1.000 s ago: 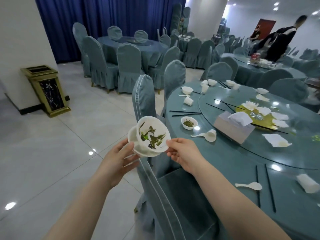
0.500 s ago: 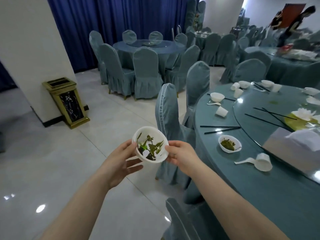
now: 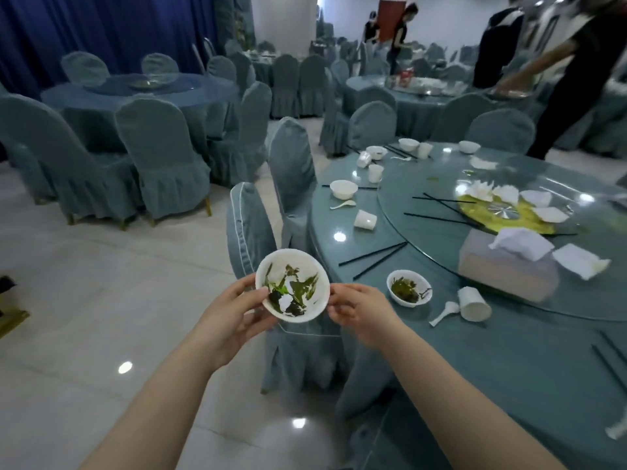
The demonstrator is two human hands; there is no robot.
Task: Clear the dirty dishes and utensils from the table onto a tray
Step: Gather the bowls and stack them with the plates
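Holding a small round white bowl with wet green leaf scraps (image 3: 292, 285) between both hands, off the tabletop and above a blue-covered chair (image 3: 251, 228). Left hand (image 3: 234, 313) cups the near-left side, thumb curled over the rim; right hand (image 3: 356, 312) pinches the right rim with its fingertips.

Handling, judged: bowl looks light, thin-walled and stiff — ceramic or plastic, cannot tell. The wet residue suggests a slick inside, so a rim-and-underside grip seems safest, kept level.

Not visible: no tray anywhere in frame. The bowl's underside is hidden, and whether a second bowl is nested beneath is unclear. More white bowls, cups, spoons and black chopsticks lie on the round blue-green tabletop (image 3: 509, 361), whose far right is cut off.
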